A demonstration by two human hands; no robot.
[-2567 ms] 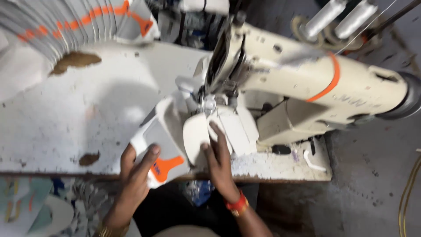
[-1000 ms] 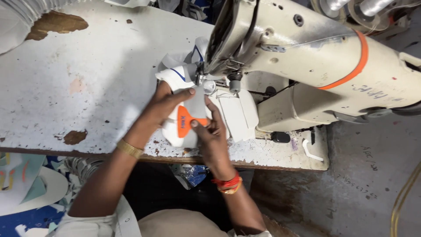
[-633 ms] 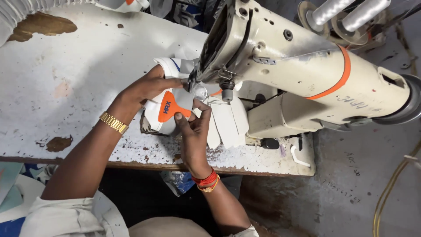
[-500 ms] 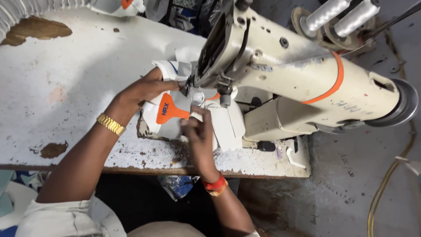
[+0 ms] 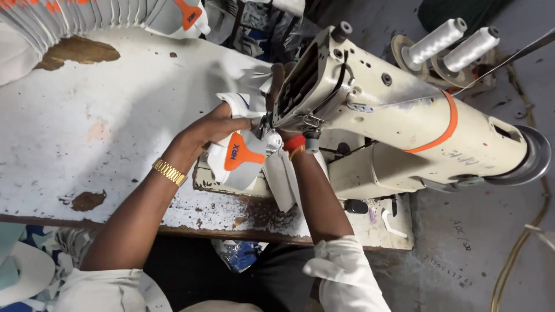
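My left hand (image 5: 215,125) grips a white shoe upper (image 5: 237,160) with an orange patch and presses it against the needle area of a cream sewing machine (image 5: 381,115). A gold watch sits on that wrist. My right arm runs up under the machine head. My right hand (image 5: 278,84) is mostly hidden behind the head, with only the fingers showing at its far side. A red band circles that wrist. What the right fingers touch is hidden.
The worn white table (image 5: 87,133) has bare brown patches. A fanned stack of white pieces (image 5: 87,17) and another orange-patched piece (image 5: 186,14) lie at its far edge. Two white thread spools (image 5: 454,43) stand behind the machine. Its handwheel (image 5: 535,153) is at the right.
My right hand has left the shoe upper and gone up behind the machine head. My left hand has stayed on the upper at the needle. The camera has shifted.
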